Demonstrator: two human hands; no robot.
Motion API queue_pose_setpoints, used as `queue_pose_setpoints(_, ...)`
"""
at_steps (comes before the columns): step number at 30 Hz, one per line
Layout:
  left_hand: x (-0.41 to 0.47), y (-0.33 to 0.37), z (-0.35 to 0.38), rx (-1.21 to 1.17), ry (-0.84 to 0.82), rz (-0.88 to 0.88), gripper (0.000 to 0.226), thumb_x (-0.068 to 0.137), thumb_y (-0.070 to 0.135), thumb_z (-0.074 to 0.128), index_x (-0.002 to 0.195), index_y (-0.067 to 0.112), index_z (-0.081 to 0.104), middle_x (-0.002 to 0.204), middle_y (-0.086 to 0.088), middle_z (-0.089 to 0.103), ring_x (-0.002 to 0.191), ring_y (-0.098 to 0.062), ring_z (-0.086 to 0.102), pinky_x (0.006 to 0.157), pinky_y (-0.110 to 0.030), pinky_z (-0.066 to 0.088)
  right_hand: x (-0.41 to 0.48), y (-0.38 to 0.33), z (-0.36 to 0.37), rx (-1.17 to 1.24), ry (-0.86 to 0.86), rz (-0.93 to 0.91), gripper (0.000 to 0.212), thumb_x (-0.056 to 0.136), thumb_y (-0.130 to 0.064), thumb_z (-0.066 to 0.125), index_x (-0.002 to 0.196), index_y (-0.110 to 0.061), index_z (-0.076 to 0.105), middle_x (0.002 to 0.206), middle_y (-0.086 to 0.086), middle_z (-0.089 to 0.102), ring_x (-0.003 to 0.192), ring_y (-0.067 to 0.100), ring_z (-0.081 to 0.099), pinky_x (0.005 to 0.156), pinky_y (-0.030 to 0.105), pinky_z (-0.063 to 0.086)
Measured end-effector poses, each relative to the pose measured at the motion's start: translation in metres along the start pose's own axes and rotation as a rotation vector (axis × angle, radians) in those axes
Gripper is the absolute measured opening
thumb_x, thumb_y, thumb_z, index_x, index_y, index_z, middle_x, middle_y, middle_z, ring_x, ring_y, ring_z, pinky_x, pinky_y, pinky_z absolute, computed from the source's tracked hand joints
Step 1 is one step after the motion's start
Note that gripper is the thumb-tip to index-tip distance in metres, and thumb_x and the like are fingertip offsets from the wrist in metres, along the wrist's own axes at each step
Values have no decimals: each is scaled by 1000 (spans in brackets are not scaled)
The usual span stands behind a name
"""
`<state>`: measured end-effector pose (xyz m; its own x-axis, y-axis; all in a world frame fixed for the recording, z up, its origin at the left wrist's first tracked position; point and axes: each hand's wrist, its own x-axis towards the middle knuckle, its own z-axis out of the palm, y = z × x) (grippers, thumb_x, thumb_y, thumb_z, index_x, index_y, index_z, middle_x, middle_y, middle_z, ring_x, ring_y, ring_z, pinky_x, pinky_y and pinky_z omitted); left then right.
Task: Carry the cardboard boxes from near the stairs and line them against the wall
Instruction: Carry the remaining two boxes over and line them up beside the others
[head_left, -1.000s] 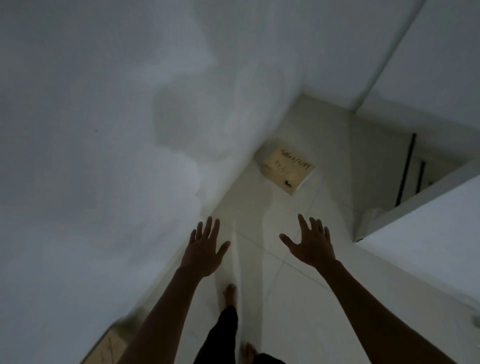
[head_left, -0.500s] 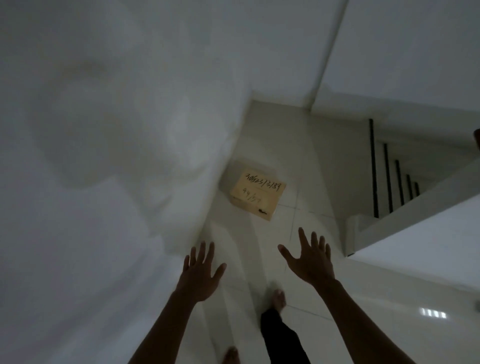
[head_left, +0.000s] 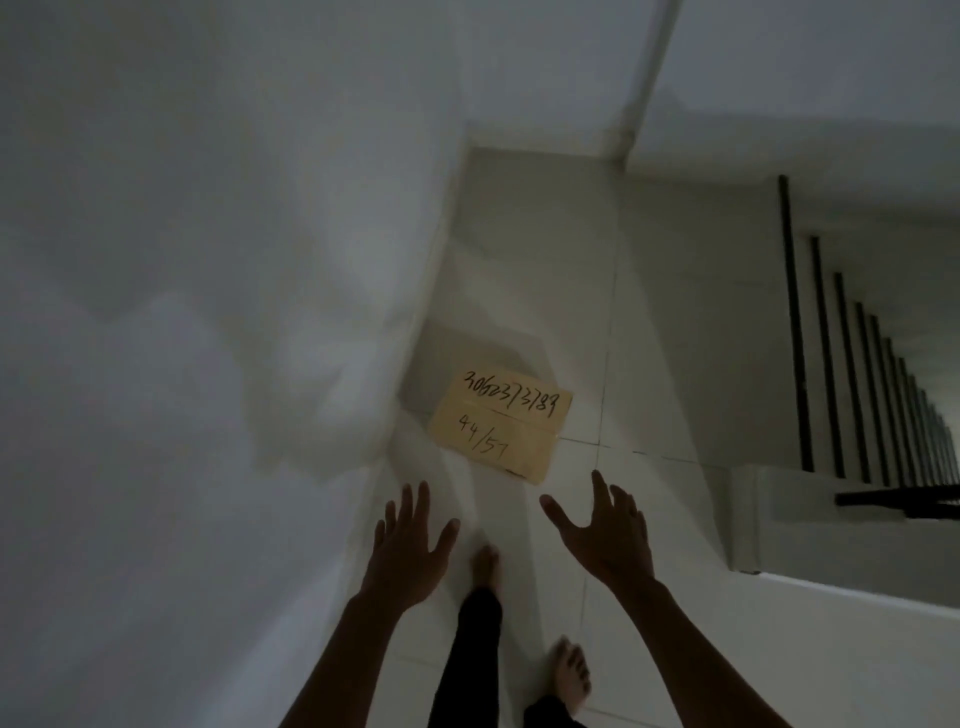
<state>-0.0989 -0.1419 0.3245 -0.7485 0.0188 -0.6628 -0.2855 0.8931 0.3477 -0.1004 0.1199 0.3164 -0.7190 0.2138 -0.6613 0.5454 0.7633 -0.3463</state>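
So, head view: one camera only, looking forward and down a dim, narrow landing.
Cardboard box: a single cardboard box (head_left: 500, 423) lies flat on the tiled floor (head_left: 582, 322), handwritten numbers on its top, its left side close against or touching the white wall (head_left: 208, 312); the shadow there hides whether a gap remains.
Left hand: the left hand (head_left: 410, 551) is empty, fingers spread apart, held just near of the box and not touching it.
Right hand: the right hand (head_left: 605, 535) is likewise empty and spread, thumb out, nearer the box's near right corner but apart from it.
Progress: nothing is being carried. Whether this box is already placed or waiting for pickup cannot be told; it sits beside the wall yet also near the stairs, so I judge it probably awaits lifting. No other boxes show, and no line of them is visible.
Edges: the wall runs along the whole left side; a low white ledge (head_left: 779, 519) and black stair railing (head_left: 826, 364) close the right.
Open room: a clear strip of floor lies between wall and ledge, bare beyond the box to the far corner.
Feet: bare feet (head_left: 571, 675) stand near, well clear of the box.
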Motion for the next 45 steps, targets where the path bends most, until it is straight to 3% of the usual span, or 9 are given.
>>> queue_pose_setpoints(7, 230, -27, 35, -8, -74, -76, 82, 98, 62, 31, 161, 20, -1, 169, -10, 4, 155, -33, 5, 124, -50, 14, 209, 1, 74, 245, -12, 171, 122, 77, -86, 56, 167, -18, 12, 171, 20, 23, 156, 41, 29, 119, 62, 37)
queue_pose_setpoints(12, 370, -42, 60, -172, -14, -26, 68, 94, 54, 52, 151, 21, 32, 140, -11, 53, 128, -31, 54, 96, -53, 55, 334, 17, 135, 453, -16, 293, 125, 75, -70, 76, 165, -9, 13, 161, 23, 39, 144, 43, 46, 107, 57, 50)
queue_pose_setpoints(17, 470, -53, 82, -239, 117, -236, 98, 80, 72, 60, 154, 17, 27, 145, -18, 49, 130, -39, 51, 103, -56, 49, 402, 38, 183, 690, 36, 417, 116, 70, -61, 85, 160, -12, 31, 150, 17, 56, 132, 38, 59, 98, 45, 53)
queue_pose_setpoints(21, 505, -67, 102, -370, 83, -269, 98, 69, 70, 73, 147, 22, 40, 138, -7, 58, 125, -32, 57, 100, -48, 51, 421, 53, 207, 839, 3, 404, 107, 65, -60, 89, 154, -25, 42, 144, 6, 61, 128, 33, 61, 105, 56, 54)
queue_pose_setpoints(28, 511, -76, 106, -410, 119, -276, 81, 56, 72, 79, 122, 27, 65, 120, 1, 70, 113, -27, 65, 96, -49, 55, 428, 56, 209, 929, -45, 343, 79, 73, -54, 87, 142, -30, 57, 128, -4, 71, 114, 22, 69, 91, 47, 61)
queue_pose_setpoints(32, 485, -71, 105, -525, 112, -343, 84, 56, 69, 82, 125, 25, 66, 124, -1, 70, 116, -26, 65, 99, -48, 54, 420, 45, 195, 893, 21, 391, 72, 72, -59, 85, 133, -31, 59, 98, -17, 64, 88, 6, 62, 64, 25, 50)
queue_pose_setpoints(37, 405, -68, 86, -632, 138, -417, 86, 58, 67, 83, 128, 21, 63, 128, -4, 68, 118, -30, 63, 99, -50, 54, 374, 30, 148, 852, -42, 330, 40, 70, -53, 89, 94, -39, 60, 90, -18, 69, 70, 6, 71, 43, 17, 53)
queue_pose_setpoints(42, 280, -46, 39, -700, 219, -475, 83, 63, 64, 82, 131, 21, 62, 129, -4, 67, 119, -29, 62, 102, -46, 51, 283, 1, 84, 790, -111, 243, 63, 70, -51, 90, 125, -27, 68, 118, 2, 75, 104, 28, 73, 88, 47, 63)
queue_pose_setpoints(45, 180, -36, 1, -760, 321, -508, 72, 64, 65, 82, 122, 25, 66, 107, 1, 70, 106, -27, 67, 93, -44, 55, 205, -26, 39, 743, -135, 162, 63, 58, -59, 91, 111, -32, 72, 109, -2, 77, 94, 22, 75, 70, 37, 64)
